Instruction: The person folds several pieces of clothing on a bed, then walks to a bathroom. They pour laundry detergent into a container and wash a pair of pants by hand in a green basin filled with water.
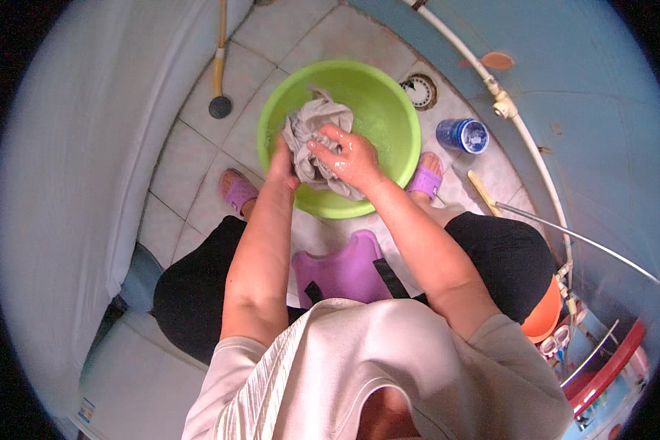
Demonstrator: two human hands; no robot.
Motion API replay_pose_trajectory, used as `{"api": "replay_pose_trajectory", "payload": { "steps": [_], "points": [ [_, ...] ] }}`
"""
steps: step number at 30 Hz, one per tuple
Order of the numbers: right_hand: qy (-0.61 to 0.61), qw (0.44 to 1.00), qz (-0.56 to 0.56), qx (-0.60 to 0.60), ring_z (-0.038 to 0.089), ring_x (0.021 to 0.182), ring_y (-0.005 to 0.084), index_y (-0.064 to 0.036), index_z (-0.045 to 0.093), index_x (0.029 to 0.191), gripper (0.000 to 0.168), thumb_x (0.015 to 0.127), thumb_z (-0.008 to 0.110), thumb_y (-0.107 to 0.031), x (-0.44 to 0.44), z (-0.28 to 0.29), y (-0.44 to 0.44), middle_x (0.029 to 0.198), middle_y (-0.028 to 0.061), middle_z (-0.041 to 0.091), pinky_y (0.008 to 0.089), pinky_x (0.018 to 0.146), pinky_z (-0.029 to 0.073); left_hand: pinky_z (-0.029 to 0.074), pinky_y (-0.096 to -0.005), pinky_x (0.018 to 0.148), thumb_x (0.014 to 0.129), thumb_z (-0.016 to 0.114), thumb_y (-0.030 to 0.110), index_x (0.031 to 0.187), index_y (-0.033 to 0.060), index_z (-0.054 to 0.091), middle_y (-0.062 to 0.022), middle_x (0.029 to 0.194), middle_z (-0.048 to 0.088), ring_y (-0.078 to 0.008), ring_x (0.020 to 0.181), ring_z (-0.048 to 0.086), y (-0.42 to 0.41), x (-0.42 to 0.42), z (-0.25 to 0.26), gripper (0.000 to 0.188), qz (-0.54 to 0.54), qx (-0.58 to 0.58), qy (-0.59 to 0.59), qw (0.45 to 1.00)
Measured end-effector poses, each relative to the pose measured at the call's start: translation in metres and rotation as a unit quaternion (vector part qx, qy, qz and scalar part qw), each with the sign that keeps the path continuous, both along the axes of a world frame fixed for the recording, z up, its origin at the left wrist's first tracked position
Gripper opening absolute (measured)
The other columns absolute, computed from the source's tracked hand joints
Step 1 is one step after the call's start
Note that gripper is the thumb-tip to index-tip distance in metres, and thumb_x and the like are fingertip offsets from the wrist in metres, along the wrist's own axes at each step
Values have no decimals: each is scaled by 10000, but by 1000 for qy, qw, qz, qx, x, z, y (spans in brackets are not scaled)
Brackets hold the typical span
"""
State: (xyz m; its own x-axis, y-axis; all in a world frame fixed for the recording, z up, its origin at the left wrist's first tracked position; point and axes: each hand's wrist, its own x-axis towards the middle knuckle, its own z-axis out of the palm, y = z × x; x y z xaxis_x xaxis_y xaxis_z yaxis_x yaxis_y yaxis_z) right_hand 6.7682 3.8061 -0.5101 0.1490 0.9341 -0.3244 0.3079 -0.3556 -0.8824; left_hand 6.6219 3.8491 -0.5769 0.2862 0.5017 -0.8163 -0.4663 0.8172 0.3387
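Over a round lime-green plastic basin (412, 165) I hold a bunched, wet-looking beige-grey cloth (320, 118). My left hand (282, 159) grips the cloth along its left side, its fingers partly hidden behind the folds. My right hand (352, 157) presses on the cloth from the right, with thumb and fingers over its front and white suds on the skin. Clear water (382, 118) shows in the right part of the basin. The cloth hides much of the basin's left half.
A blue cylindrical container (455, 135) lies right of the basin, near a round floor drain (421, 92). A yellowish hose (218, 71) meets the tiles at left. Between my knees is a purple plastic piece (338, 269). A thin metal rod (577, 237) and white pipe (528, 137) run along the right.
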Motion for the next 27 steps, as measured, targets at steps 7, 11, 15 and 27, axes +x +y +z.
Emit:
{"api": "replay_pose_trajectory", "payload": {
  "steps": [7,11,15,27],
  "points": [
    [14,997,-57,58,591,871,193,-41,636,997,351,828,642,-349,50,40,-11,926,133,650,306,791,444,236,-177,365,904,535,279,1053,116,576,46,841,585,-54,539,457,-24,-37,33,225,-177,54,200,962],
    [-112,989,-81,58,590,1010,342,-106,476,1246,509,821,631,-339,70,57,-22,1111,182,605,364,867,443,214,-170,396,894,542,289,1006,134,578,60,789,578,-52,534,434,-38,-36,110,194,-170,55,127,976],
    [-154,987,-17,31,521,1113,399,-118,271,1398,723,810,634,-329,56,92,-55,1192,253,538,416,952,404,220,-169,384,899,540,303,973,134,587,59,796,585,-33,530,435,-54,-35,179,191,-122,71,74,987],
    [104,969,-138,176,604,789,113,27,607,964,284,909,579,-250,45,119,-68,893,55,669,250,724,473,272,-146,417,855,615,139,1109,86,593,27,943,599,-14,683,485,-70,-55,211,261,-103,113,-26,988]
  ]
}}
